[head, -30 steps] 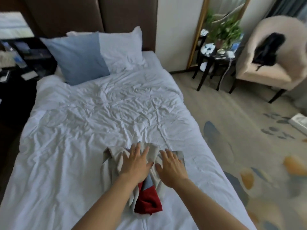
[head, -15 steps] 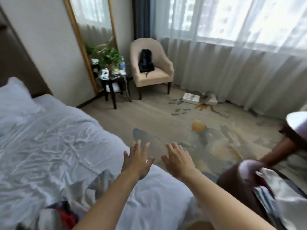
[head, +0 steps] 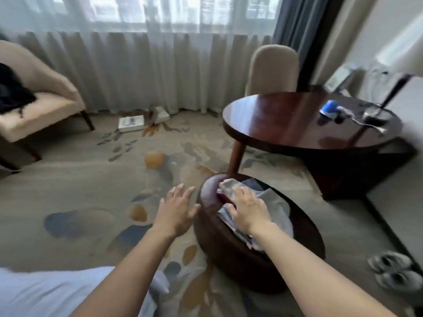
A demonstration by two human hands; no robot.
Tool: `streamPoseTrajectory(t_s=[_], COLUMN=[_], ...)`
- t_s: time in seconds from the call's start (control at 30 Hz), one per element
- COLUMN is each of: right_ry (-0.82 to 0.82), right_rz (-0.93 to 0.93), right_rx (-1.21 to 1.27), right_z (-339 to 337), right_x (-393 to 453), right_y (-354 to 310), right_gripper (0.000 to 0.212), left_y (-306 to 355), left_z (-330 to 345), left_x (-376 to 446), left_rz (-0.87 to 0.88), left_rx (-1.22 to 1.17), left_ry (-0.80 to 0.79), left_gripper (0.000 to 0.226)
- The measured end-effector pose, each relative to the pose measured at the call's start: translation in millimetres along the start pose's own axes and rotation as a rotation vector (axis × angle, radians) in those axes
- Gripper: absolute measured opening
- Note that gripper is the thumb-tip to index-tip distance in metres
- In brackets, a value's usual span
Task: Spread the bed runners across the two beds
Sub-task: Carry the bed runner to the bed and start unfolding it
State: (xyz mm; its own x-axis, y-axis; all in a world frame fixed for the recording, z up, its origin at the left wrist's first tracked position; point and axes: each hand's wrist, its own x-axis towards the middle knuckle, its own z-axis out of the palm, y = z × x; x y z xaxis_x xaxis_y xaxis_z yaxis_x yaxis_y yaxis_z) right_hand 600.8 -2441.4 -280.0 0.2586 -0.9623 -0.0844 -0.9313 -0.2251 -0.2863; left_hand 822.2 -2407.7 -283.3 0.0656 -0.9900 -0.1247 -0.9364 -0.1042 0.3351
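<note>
The view has swung right away from the bed: a second ago it filled the frame with a crumpled runner under both palms, and now only a corner of its white duvet [head: 45, 291] shows at the lower left, while the patterned carpet [head: 80, 184], the sheer curtains [head: 142, 69] and a round dark wood table [head: 286, 124] at the right take up the picture. Below that table, in the lower centre, stands a low dark round stool [head: 231, 255] with a folded bed runner [head: 258, 200], grey with a red edge, lying on its top. The right hand [head: 248, 208] has come down onto this runner, fingers curling over its near fold; whether they have closed a grip cannot be told. The left hand [head: 176, 211] hovers just beside the stool's rim with fingers spread, holding nothing. Judging from this, one runner sits on the bed not yet spread, and the person is now fetching the second.
</note>
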Motion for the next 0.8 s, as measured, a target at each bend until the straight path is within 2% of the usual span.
streamPoseTrajectory(t_s=[0.13,0.3,0.63,0.8], right_ry=[0.012,-0.003,-0.069,-0.115], right_rz=[0.162,0.324,0.664,0.742], right_rx=[0.011,0.067,0.121,0.171], right_z=[-6.4,6.8,56.4,97.7], right_x=[14.1,32.3,80.1,98.1], right_y=[75.1,142.4,244.2,283.3], right_gripper=[0.058,0.066,0.066,0.066], left_y=[58.7,93.2,110.4,108.7], left_z=[26.3,65.9,138.9,183.4], left_x=[53.8,127.8,281.2,327.8], left_rz=[0.139,0.231,0.338,0.32], left_rx=[0.017,0.01,0.093,0.133], left_ry=[-0.049,-0.122,-0.268,-0.319], left_gripper=[0.061,0.063,0.059,0.059])
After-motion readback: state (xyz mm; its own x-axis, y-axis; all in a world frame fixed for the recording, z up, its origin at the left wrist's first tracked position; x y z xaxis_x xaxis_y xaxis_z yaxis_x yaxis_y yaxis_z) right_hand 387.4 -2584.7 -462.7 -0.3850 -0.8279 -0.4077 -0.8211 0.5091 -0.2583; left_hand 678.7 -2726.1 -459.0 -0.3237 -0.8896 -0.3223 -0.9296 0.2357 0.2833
